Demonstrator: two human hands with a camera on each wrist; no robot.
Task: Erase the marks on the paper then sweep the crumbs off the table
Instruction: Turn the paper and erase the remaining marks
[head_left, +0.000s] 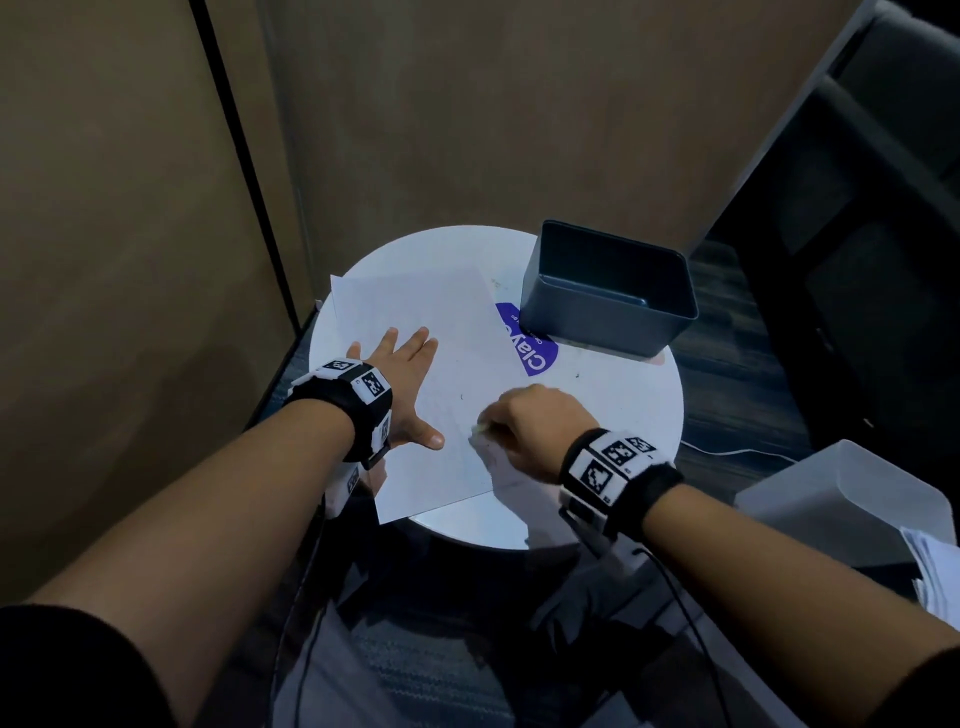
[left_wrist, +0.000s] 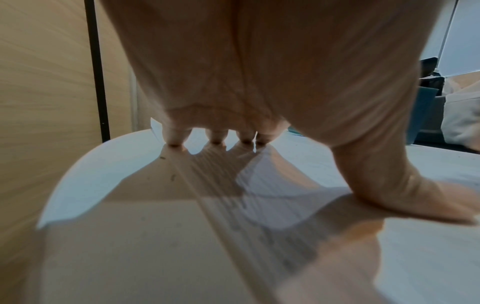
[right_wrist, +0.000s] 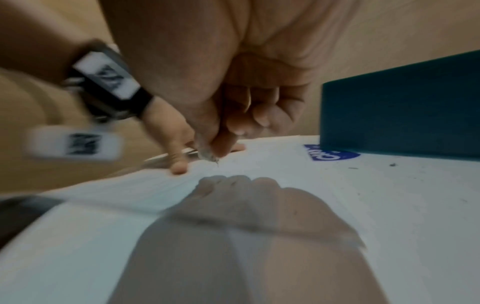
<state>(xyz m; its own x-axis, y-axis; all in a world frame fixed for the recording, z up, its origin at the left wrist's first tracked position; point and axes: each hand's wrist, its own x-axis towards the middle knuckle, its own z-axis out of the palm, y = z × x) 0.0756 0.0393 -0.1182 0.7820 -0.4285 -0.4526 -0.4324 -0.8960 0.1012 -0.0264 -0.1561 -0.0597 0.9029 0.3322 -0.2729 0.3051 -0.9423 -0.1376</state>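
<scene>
A white sheet of paper (head_left: 441, 332) lies on the round white table (head_left: 639, 415), with a small dark mark (head_left: 462, 397) near its middle. My left hand (head_left: 410, 384) lies flat on the sheet's left part, fingers spread and straight; the left wrist view shows the fingertips (left_wrist: 217, 142) and thumb pressing the paper (left_wrist: 155, 236). My right hand (head_left: 530, 421) is curled and pinches a small whitish eraser (head_left: 478, 429) against the sheet's near right part. In the right wrist view the eraser (right_wrist: 207, 156) pokes out below the pinching fingers and touches the paper (right_wrist: 161, 185).
A dark grey open bin (head_left: 608, 291) stands on the table's far right, partly over a blue round sticker (head_left: 524, 338). Dark crumbs (right_wrist: 392, 164) dot the bare table near the bin. A wood-look wall panel is behind, and a pale container (head_left: 852, 499) sits off the table at right.
</scene>
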